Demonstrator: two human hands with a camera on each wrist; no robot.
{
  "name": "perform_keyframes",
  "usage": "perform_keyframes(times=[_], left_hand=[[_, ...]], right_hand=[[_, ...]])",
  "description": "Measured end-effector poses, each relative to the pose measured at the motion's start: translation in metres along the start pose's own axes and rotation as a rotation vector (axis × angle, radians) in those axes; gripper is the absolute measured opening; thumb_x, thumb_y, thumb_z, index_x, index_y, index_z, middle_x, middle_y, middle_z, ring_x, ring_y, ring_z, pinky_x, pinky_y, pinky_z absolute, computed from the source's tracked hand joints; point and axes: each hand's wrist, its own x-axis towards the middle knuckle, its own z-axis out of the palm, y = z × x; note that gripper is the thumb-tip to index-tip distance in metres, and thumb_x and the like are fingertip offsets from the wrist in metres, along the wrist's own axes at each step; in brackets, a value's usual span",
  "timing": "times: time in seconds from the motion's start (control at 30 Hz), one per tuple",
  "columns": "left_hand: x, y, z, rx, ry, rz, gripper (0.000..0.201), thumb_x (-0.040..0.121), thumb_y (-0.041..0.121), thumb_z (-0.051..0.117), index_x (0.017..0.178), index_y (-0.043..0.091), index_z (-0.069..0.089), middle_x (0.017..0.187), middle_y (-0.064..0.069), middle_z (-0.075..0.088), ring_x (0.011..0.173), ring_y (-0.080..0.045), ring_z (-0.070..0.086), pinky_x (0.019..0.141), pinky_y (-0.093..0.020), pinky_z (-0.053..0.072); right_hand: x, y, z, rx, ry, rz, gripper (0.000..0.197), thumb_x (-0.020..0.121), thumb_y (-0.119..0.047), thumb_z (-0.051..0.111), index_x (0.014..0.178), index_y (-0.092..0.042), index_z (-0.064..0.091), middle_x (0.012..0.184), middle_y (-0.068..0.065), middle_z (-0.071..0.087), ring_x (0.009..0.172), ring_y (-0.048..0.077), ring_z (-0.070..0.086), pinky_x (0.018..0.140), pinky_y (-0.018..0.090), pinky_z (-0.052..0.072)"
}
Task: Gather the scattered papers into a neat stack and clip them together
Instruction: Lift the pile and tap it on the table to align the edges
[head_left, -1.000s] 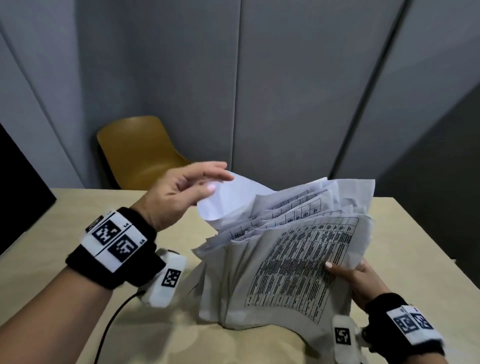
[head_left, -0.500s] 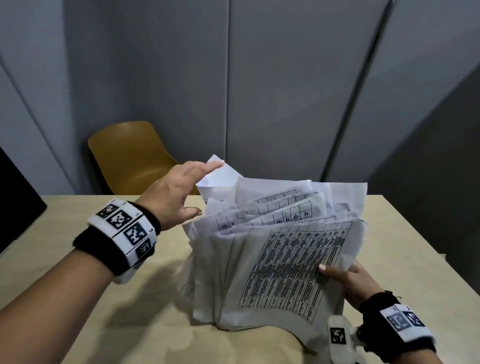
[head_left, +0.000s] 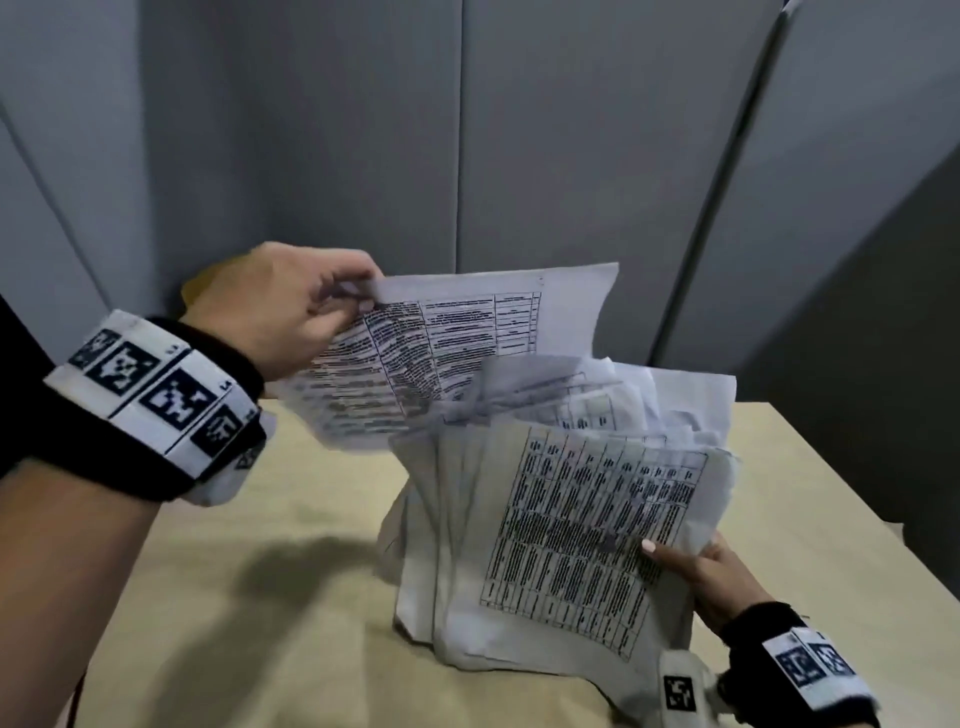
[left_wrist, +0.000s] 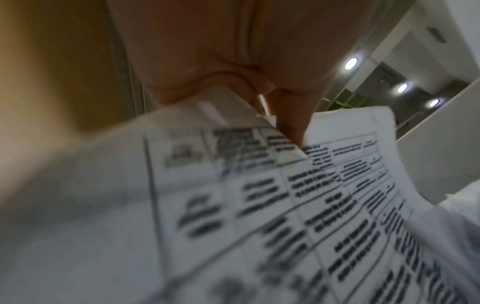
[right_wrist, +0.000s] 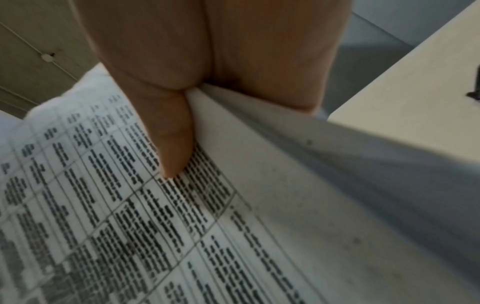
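Observation:
A loose bundle of printed papers (head_left: 582, 530) stands on edge on the pale wooden table (head_left: 260, 597), fanned out and uneven. My right hand (head_left: 691, 566) grips its right edge, thumb (right_wrist: 171, 144) on the front sheet (right_wrist: 103, 205). My left hand (head_left: 311, 301) is raised at the left and pinches the top corner of one printed sheet (head_left: 447, 338), lifted above and behind the bundle. The left wrist view shows that sheet (left_wrist: 285, 195) pinched under my thumb (left_wrist: 291, 117). No clip is clearly seen.
Grey partition panels (head_left: 571, 156) stand right behind the table. A yellow chair (head_left: 195, 283) is mostly hidden behind my left hand. A small dark object (right_wrist: 474, 92) lies on the table at the right in the right wrist view.
My left hand has closed on a sheet at the back of the bundle and lifted it up to the left. The right hand keeps its hold on the bundle.

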Motion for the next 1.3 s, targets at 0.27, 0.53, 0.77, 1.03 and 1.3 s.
perform_keyframes(times=[0.27, 0.53, 0.77, 1.03, 1.3], left_hand=[[0.005, 0.009, 0.019, 0.045, -0.296, -0.082, 0.042, 0.081, 0.008, 0.062, 0.072, 0.049, 0.061, 0.078, 0.012, 0.071, 0.084, -0.016, 0.068, 0.078, -0.036, 0.055], [0.015, 0.036, 0.052, 0.251, -0.490, 0.034, 0.028, 0.088, 0.010, 0.049, 0.095, 0.032, 0.064, 0.091, 0.009, 0.063, 0.083, -0.013, 0.053, 0.071, -0.023, 0.043], [0.034, 0.080, 0.044, 0.593, -0.565, 0.211, 0.029, 0.087, 0.012, 0.046, 0.105, 0.030, 0.060, 0.106, 0.008, 0.062, 0.097, -0.017, 0.055, 0.056, -0.019, 0.034], [0.029, 0.117, 0.076, 0.597, -0.580, 0.411, 0.023, 0.086, 0.026, 0.053, 0.107, 0.033, 0.057, 0.101, 0.007, 0.064, 0.103, -0.021, 0.059, 0.077, -0.030, 0.041], [0.022, 0.047, 0.028, 0.196, -0.445, 0.005, 0.063, 0.059, 0.033, 0.075, 0.114, 0.049, 0.047, 0.094, 0.013, 0.060, 0.093, -0.014, 0.058, 0.077, -0.026, 0.043]], right_hand=[[0.001, -0.006, 0.009, -0.151, 0.027, 0.005, 0.009, 0.082, 0.005, 0.060, 0.075, -0.001, 0.057, 0.053, 0.003, 0.069, 0.049, 0.014, 0.067, 0.046, 0.024, 0.054], [-0.008, -0.015, 0.016, -0.264, -0.018, -0.011, 0.009, 0.081, 0.000, 0.063, 0.086, -0.007, 0.061, 0.066, 0.001, 0.073, 0.067, 0.015, 0.069, 0.061, 0.027, 0.054], [-0.009, -0.022, 0.022, -0.289, -0.095, -0.064, 0.022, 0.082, 0.010, 0.057, 0.089, -0.010, 0.059, 0.081, 0.007, 0.068, 0.079, 0.018, 0.062, 0.061, 0.018, 0.052], [0.000, -0.010, 0.031, -0.286, -0.080, -0.176, 0.034, 0.081, 0.021, 0.051, 0.081, -0.011, 0.062, 0.064, -0.014, 0.072, 0.061, -0.006, 0.063, 0.061, 0.011, 0.051], [0.002, 0.003, 0.018, -0.153, -0.009, -0.161, 0.032, 0.081, 0.019, 0.052, 0.086, -0.012, 0.061, 0.067, -0.012, 0.074, 0.065, -0.002, 0.067, 0.060, 0.012, 0.053]])
